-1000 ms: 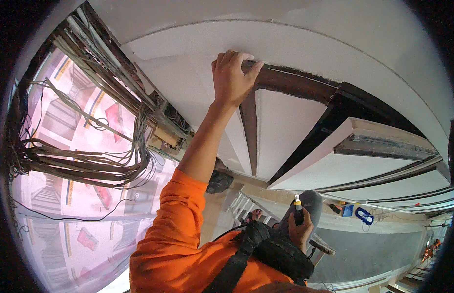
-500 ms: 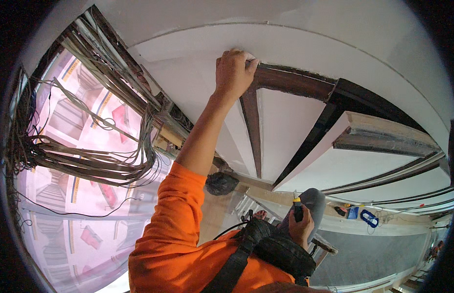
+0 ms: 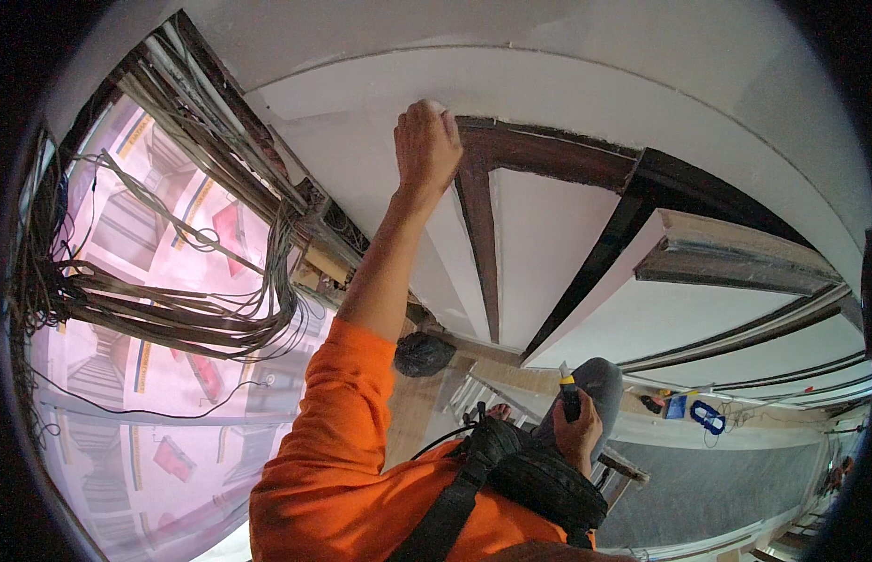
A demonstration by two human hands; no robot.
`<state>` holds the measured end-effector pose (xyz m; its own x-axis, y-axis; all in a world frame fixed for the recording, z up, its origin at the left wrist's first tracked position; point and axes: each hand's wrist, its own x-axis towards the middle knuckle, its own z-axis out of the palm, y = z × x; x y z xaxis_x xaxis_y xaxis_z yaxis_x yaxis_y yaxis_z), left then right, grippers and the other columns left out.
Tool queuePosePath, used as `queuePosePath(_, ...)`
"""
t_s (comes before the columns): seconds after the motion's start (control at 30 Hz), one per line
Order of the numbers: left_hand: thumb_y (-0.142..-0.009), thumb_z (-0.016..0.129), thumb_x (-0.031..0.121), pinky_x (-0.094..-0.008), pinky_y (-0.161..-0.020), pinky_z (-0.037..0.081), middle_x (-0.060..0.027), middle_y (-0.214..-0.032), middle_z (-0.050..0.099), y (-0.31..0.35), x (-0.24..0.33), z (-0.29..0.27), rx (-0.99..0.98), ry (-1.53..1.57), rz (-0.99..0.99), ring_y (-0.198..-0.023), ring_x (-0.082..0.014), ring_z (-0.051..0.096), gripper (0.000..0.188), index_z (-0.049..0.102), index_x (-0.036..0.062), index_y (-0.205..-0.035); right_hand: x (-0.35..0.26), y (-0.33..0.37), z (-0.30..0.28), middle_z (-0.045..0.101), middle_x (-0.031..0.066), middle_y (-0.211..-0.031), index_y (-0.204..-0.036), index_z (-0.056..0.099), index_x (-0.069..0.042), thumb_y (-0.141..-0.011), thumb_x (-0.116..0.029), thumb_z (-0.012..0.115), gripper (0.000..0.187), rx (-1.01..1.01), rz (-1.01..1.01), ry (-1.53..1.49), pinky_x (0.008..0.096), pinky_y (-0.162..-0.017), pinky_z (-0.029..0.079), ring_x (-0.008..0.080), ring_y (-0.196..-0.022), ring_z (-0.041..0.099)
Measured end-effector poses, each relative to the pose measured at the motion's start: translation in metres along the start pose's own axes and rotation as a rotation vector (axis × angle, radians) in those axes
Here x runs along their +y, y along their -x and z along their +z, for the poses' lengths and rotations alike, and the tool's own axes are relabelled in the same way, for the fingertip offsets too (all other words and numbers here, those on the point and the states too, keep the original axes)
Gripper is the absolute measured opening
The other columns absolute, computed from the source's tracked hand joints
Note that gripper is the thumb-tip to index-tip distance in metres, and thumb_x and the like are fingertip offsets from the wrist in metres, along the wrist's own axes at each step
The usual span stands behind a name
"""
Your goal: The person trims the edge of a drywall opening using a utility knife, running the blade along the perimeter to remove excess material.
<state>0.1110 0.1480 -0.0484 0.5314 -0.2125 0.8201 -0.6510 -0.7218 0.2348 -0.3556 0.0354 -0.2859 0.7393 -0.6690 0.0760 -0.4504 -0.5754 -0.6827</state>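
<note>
Left hand [image 3: 426, 155] up high at the left end of the dark strip [image 3: 558, 159], fingers curled narrow. Fingertips hidden by your knuckles; cannot tell if they pinch anything or just press. Right hand [image 3: 578, 436] low by your knee [image 3: 600, 379], closed round the knife [image 3: 571, 401], blade out and pointing up.

For good work here, I'd judge: feel along the edge with light fingertips, wrist loose, since the strip's upper edge looks rough. Best to have the blade aimed off your thigh and left forearm, or drawn in while idle.

Positions: strip runs rightward from your left hand, along the top edge of the white panel [image 3: 553, 248]. Knife well below the panel's top edge, near its bottom edge as seen, and well apart from your left hand.
</note>
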Motion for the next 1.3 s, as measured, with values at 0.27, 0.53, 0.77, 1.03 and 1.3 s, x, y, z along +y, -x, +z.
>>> queuePosePath(0.27,-0.092,0.073,0.015,-0.0367,-0.083,0.057,-0.0156,-0.096,0.075,0.025,0.000,-0.024,-0.168,0.500,-0.166,-0.089,-0.0278,0.075,0.019,0.069,0.0011,-0.105,-0.004,-0.002,0.002,0.073,0.0176,-0.108,-0.122,0.066,-0.004,-0.084,-0.024,0.076,0.043,0.020,-0.057,0.009,0.0459,-0.084,0.056,0.0383,-0.098,0.072)
queuePosePath(0.53,-0.093,0.072,0.020,-0.0387,-0.084,0.057,-0.0171,-0.102,0.075,0.025,0.023,-0.001,-0.059,0.501,-0.063,-0.095,-0.0294,0.074,0.023,0.071,0.0028,-0.109,-0.006,-0.002,0.000,0.073,0.0159,-0.107,-0.120,0.066,-0.005,-0.085,-0.023,0.076,0.041,0.020,-0.041,0.003,0.0454,-0.084,0.056,0.0377,-0.098,0.072)
queuePosePath(0.77,-0.087,0.080,0.024,-0.0406,-0.081,0.054,-0.0115,-0.094,0.070,0.010,0.022,-0.001,0.005,0.398,0.152,-0.089,-0.0299,0.068,0.026,0.073,0.0092,-0.107,-0.011,-0.005,-0.001,0.073,0.0159,-0.109,-0.121,0.066,-0.007,-0.085,-0.024,0.076,0.041,0.019,-0.033,-0.005,0.0455,-0.085,0.056,0.0377,-0.099,0.072)
queuePosePath(1.03,-0.089,0.077,0.022,-0.0411,-0.084,0.053,-0.0091,-0.094,0.069,-0.005,0.014,-0.005,-0.128,0.387,0.208,-0.094,-0.0302,0.066,0.018,0.075,0.0089,-0.101,-0.006,-0.004,0.003,0.073,0.0163,-0.109,-0.121,0.066,-0.005,-0.085,-0.023,0.076,0.042,0.036,-0.035,0.023,0.0454,-0.086,0.056,0.0373,-0.099,0.072)
queuePosePath(1.3,-0.094,0.070,0.022,-0.0432,-0.084,0.052,-0.0088,-0.097,0.067,-0.011,0.024,-0.010,-0.152,0.251,0.261,-0.096,-0.0319,0.065,0.015,0.073,0.0082,-0.099,-0.008,-0.004,-0.001,0.073,0.0161,-0.108,-0.120,0.067,-0.005,-0.085,-0.022,0.076,0.040,0.000,-0.004,-0.010,0.0442,-0.085,0.056,0.0367,-0.098,0.072)
